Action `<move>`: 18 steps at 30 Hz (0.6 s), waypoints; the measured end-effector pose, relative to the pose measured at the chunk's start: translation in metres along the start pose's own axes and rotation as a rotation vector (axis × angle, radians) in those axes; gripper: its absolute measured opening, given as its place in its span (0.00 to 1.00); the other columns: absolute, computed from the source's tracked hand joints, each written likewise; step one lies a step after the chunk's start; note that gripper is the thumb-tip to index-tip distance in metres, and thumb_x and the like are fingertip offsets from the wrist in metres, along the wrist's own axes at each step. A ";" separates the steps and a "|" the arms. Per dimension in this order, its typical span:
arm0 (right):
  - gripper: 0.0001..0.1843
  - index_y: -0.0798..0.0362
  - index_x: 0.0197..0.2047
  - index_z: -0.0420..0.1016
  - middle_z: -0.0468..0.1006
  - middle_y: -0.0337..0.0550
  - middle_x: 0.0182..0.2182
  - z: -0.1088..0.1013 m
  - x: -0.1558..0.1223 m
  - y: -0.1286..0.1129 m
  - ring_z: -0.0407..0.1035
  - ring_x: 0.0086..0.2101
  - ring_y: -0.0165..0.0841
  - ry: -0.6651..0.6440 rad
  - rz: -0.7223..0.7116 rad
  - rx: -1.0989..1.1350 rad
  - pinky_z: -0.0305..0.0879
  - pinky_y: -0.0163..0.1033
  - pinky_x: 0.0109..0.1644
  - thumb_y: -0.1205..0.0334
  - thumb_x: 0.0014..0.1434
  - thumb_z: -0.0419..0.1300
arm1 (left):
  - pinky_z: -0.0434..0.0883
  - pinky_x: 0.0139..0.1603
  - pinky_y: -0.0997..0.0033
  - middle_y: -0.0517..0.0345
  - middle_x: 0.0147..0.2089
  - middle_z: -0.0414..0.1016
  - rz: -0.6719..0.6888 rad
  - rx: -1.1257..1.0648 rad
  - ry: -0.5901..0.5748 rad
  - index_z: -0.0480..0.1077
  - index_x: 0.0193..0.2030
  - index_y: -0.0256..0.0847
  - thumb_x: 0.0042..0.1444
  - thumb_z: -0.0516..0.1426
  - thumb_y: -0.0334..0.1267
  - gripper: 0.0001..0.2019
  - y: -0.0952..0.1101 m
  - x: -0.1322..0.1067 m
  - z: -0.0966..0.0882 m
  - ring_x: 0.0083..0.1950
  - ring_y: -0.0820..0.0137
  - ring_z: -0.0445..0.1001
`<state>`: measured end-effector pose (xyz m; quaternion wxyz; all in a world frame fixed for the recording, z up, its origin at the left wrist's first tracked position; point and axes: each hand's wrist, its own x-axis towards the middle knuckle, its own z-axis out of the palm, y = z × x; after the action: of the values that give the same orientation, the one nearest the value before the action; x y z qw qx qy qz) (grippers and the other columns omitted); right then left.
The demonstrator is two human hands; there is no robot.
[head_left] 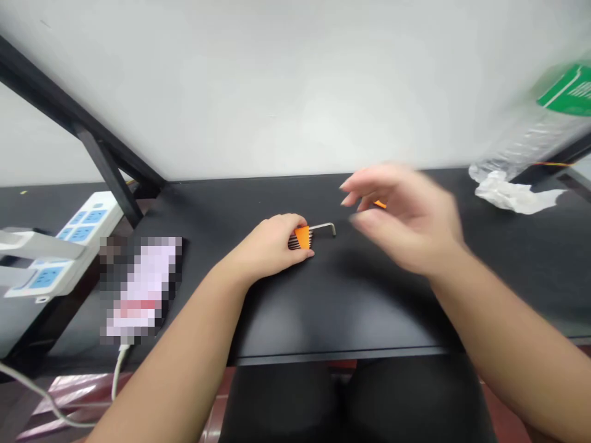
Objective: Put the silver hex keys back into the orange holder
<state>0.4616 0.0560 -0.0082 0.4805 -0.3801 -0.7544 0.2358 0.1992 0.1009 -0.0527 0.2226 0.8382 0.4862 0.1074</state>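
My left hand (272, 243) rests on the black table (286, 307), its fingers curled around an orange holder (302, 236) filled with hex keys. One silver L-shaped hex key (324, 228) sticks out of the holder to the right. My right hand (401, 215) hovers just right of it, smeared by motion, fingers loosely bent. A small orange piece (380, 204) shows behind those fingers; whether they hold it is unclear.
A pixelated phone (141, 286) lies at the left with a white cable (117, 369) plugged in. A white power strip (69, 240) sits further left beside a black frame strut (108, 169). A plastic bottle (540, 132) and crumpled white tissue (512, 194) lie at the back right.
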 end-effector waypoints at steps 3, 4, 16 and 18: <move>0.12 0.50 0.52 0.78 0.78 0.50 0.50 0.034 0.007 0.045 0.74 0.50 0.43 -0.299 -0.009 -0.229 0.71 0.53 0.57 0.62 0.66 0.61 | 0.70 0.47 0.61 0.53 0.48 0.77 0.060 0.016 0.015 0.75 0.51 0.46 0.55 0.65 0.50 0.19 0.000 0.000 0.000 0.48 0.57 0.75; 0.11 0.51 0.50 0.79 0.79 0.49 0.47 0.041 0.008 0.056 0.74 0.47 0.41 -0.354 0.012 -0.243 0.72 0.50 0.55 0.64 0.66 0.59 | 0.70 0.48 0.61 0.53 0.47 0.77 0.075 0.015 0.017 0.76 0.51 0.46 0.56 0.65 0.50 0.19 0.001 0.000 -0.001 0.49 0.57 0.75; 0.08 0.50 0.43 0.82 0.79 0.47 0.44 0.039 0.010 0.091 0.74 0.46 0.41 -0.218 0.178 -0.337 0.70 0.51 0.55 0.63 0.65 0.60 | 0.70 0.43 0.65 0.56 0.42 0.76 0.056 -0.072 0.085 0.77 0.42 0.46 0.55 0.65 0.47 0.11 0.006 -0.008 -0.013 0.43 0.62 0.74; 0.09 0.51 0.46 0.81 0.78 0.50 0.48 0.043 0.010 0.087 0.72 0.49 0.44 -0.153 0.096 -0.342 0.68 0.55 0.58 0.63 0.64 0.61 | 0.70 0.41 0.66 0.57 0.41 0.76 0.047 -0.183 0.067 0.77 0.41 0.45 0.54 0.66 0.49 0.13 0.012 -0.009 -0.016 0.41 0.64 0.74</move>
<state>0.4504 0.1160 -0.0837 0.3382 -0.4728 -0.7987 0.1552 0.1977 0.0918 -0.0329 0.2792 0.8215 0.4618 0.1842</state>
